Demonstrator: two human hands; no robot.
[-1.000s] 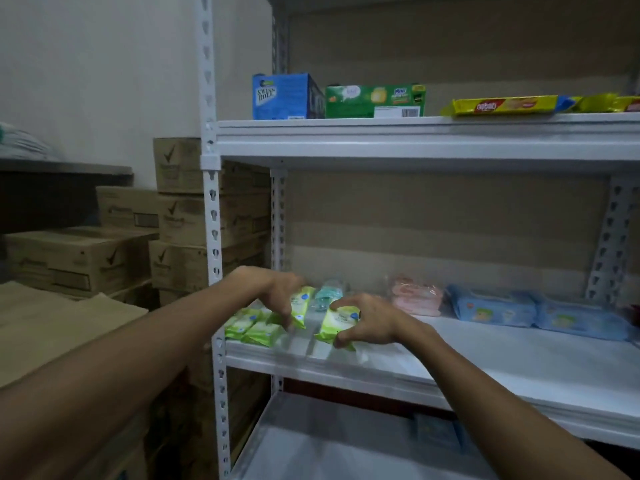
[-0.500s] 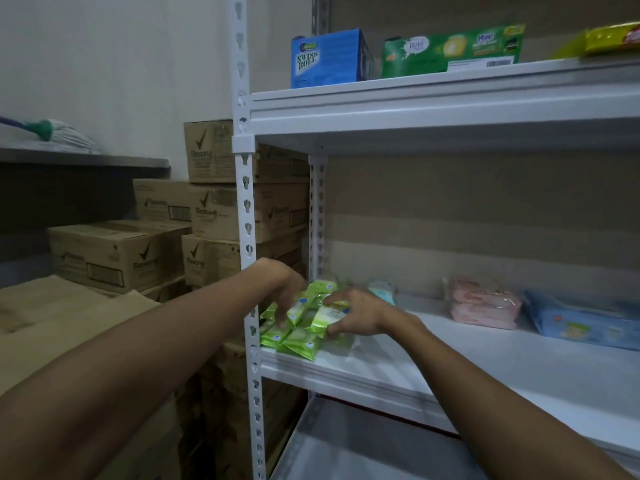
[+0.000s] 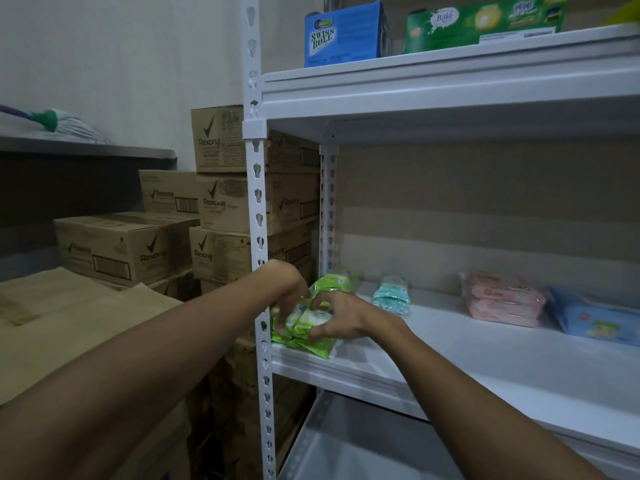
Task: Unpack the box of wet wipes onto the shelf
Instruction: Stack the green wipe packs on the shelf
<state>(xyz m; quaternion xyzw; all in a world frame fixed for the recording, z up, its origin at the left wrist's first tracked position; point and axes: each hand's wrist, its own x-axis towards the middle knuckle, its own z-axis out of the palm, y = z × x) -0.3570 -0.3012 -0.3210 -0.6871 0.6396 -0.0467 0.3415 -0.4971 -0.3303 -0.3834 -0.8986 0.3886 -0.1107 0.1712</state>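
Stacking step, I judge. My left hand (image 3: 287, 289) and right hand (image 3: 341, 318) both curl fingers round green wipe packs (image 3: 308, 322) at left front corner of shelf (image 3: 450, 358). Next: square pile, let go, fetch more.

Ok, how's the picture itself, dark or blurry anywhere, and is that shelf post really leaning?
Head view: dim, flat light, no glare; the white perforated metal shelf post leans, probably wide-angle distortion; the green wet wipe packs gripped by the left hand and right hand look soft and grainy; the blue Swiss Roll box print is readable.
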